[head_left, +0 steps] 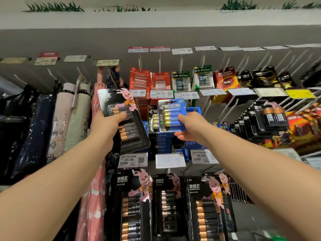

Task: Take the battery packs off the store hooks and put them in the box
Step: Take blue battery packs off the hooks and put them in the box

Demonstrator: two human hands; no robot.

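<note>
Reaching up to the hooks with both arms, the person was in the middle of the picking step. The left hand [111, 124] gripped a long black battery pack [125, 119] with a pink rabbit printed on it, thumb curled across the front, and held it tilted in front of the rack, seemingly clear of its hook. The right hand [191, 126] pinched a blue battery pack [172, 113] by its lower right edge, thumb on the face; its hang-hole sat high near the rack, and I could not tell whether it was still threaded on a hook. The box was nowhere to be seen.

By my judgement, the next move called for drawing the blue pack straight along its peg until the hole slipped free, then bringing both packs down and finding the box somewhere below or behind.

Around them stood a crowded store wall of wire hooks: red packs [139, 80] and green packs [202, 78] above, more black rabbit packs [206, 206] below, each row fronted by white price tags [132, 160]. Rolled umbrellas [69, 117] hung to the left, and a strip of fake grass [55, 7] ran along the top.
</note>
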